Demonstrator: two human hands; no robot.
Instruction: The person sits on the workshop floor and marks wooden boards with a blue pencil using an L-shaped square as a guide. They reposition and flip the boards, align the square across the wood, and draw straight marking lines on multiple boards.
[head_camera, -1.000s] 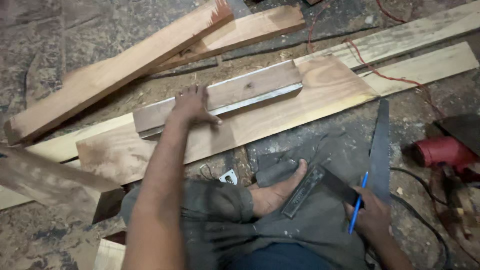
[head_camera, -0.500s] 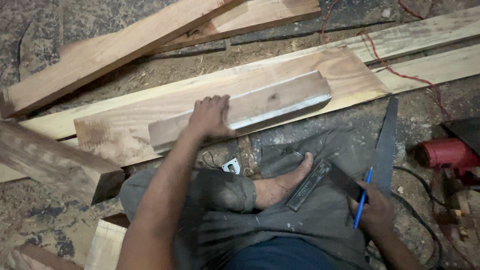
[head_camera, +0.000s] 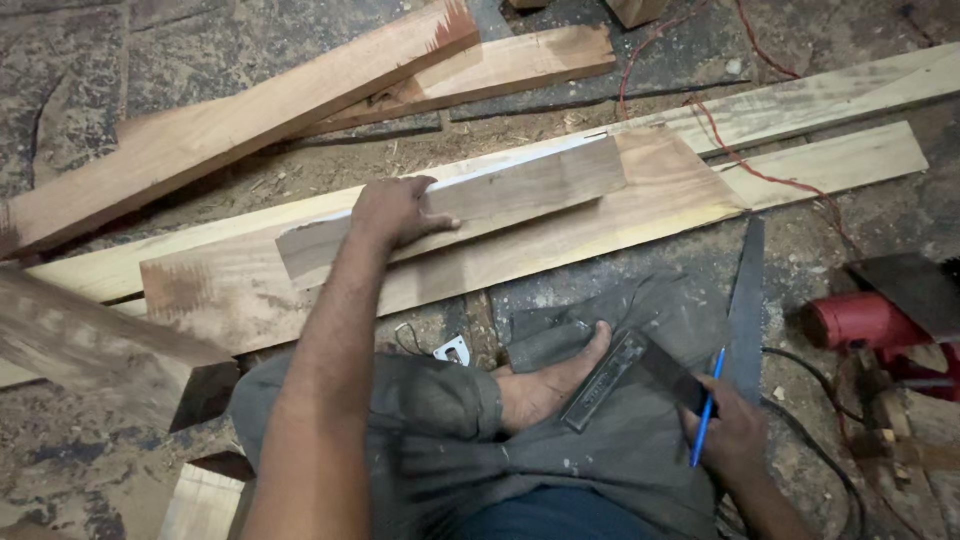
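Wooden short plank (head_camera: 480, 200) lies flat on the wide board (head_camera: 560, 250); my left hand (head_camera: 395, 212) presses it, fingers spread. My right hand (head_camera: 735, 435) grasps a blue pencil (head_camera: 706, 420) and try square (head_camera: 640, 370). No pencil mark shows yet, so marking seems left.
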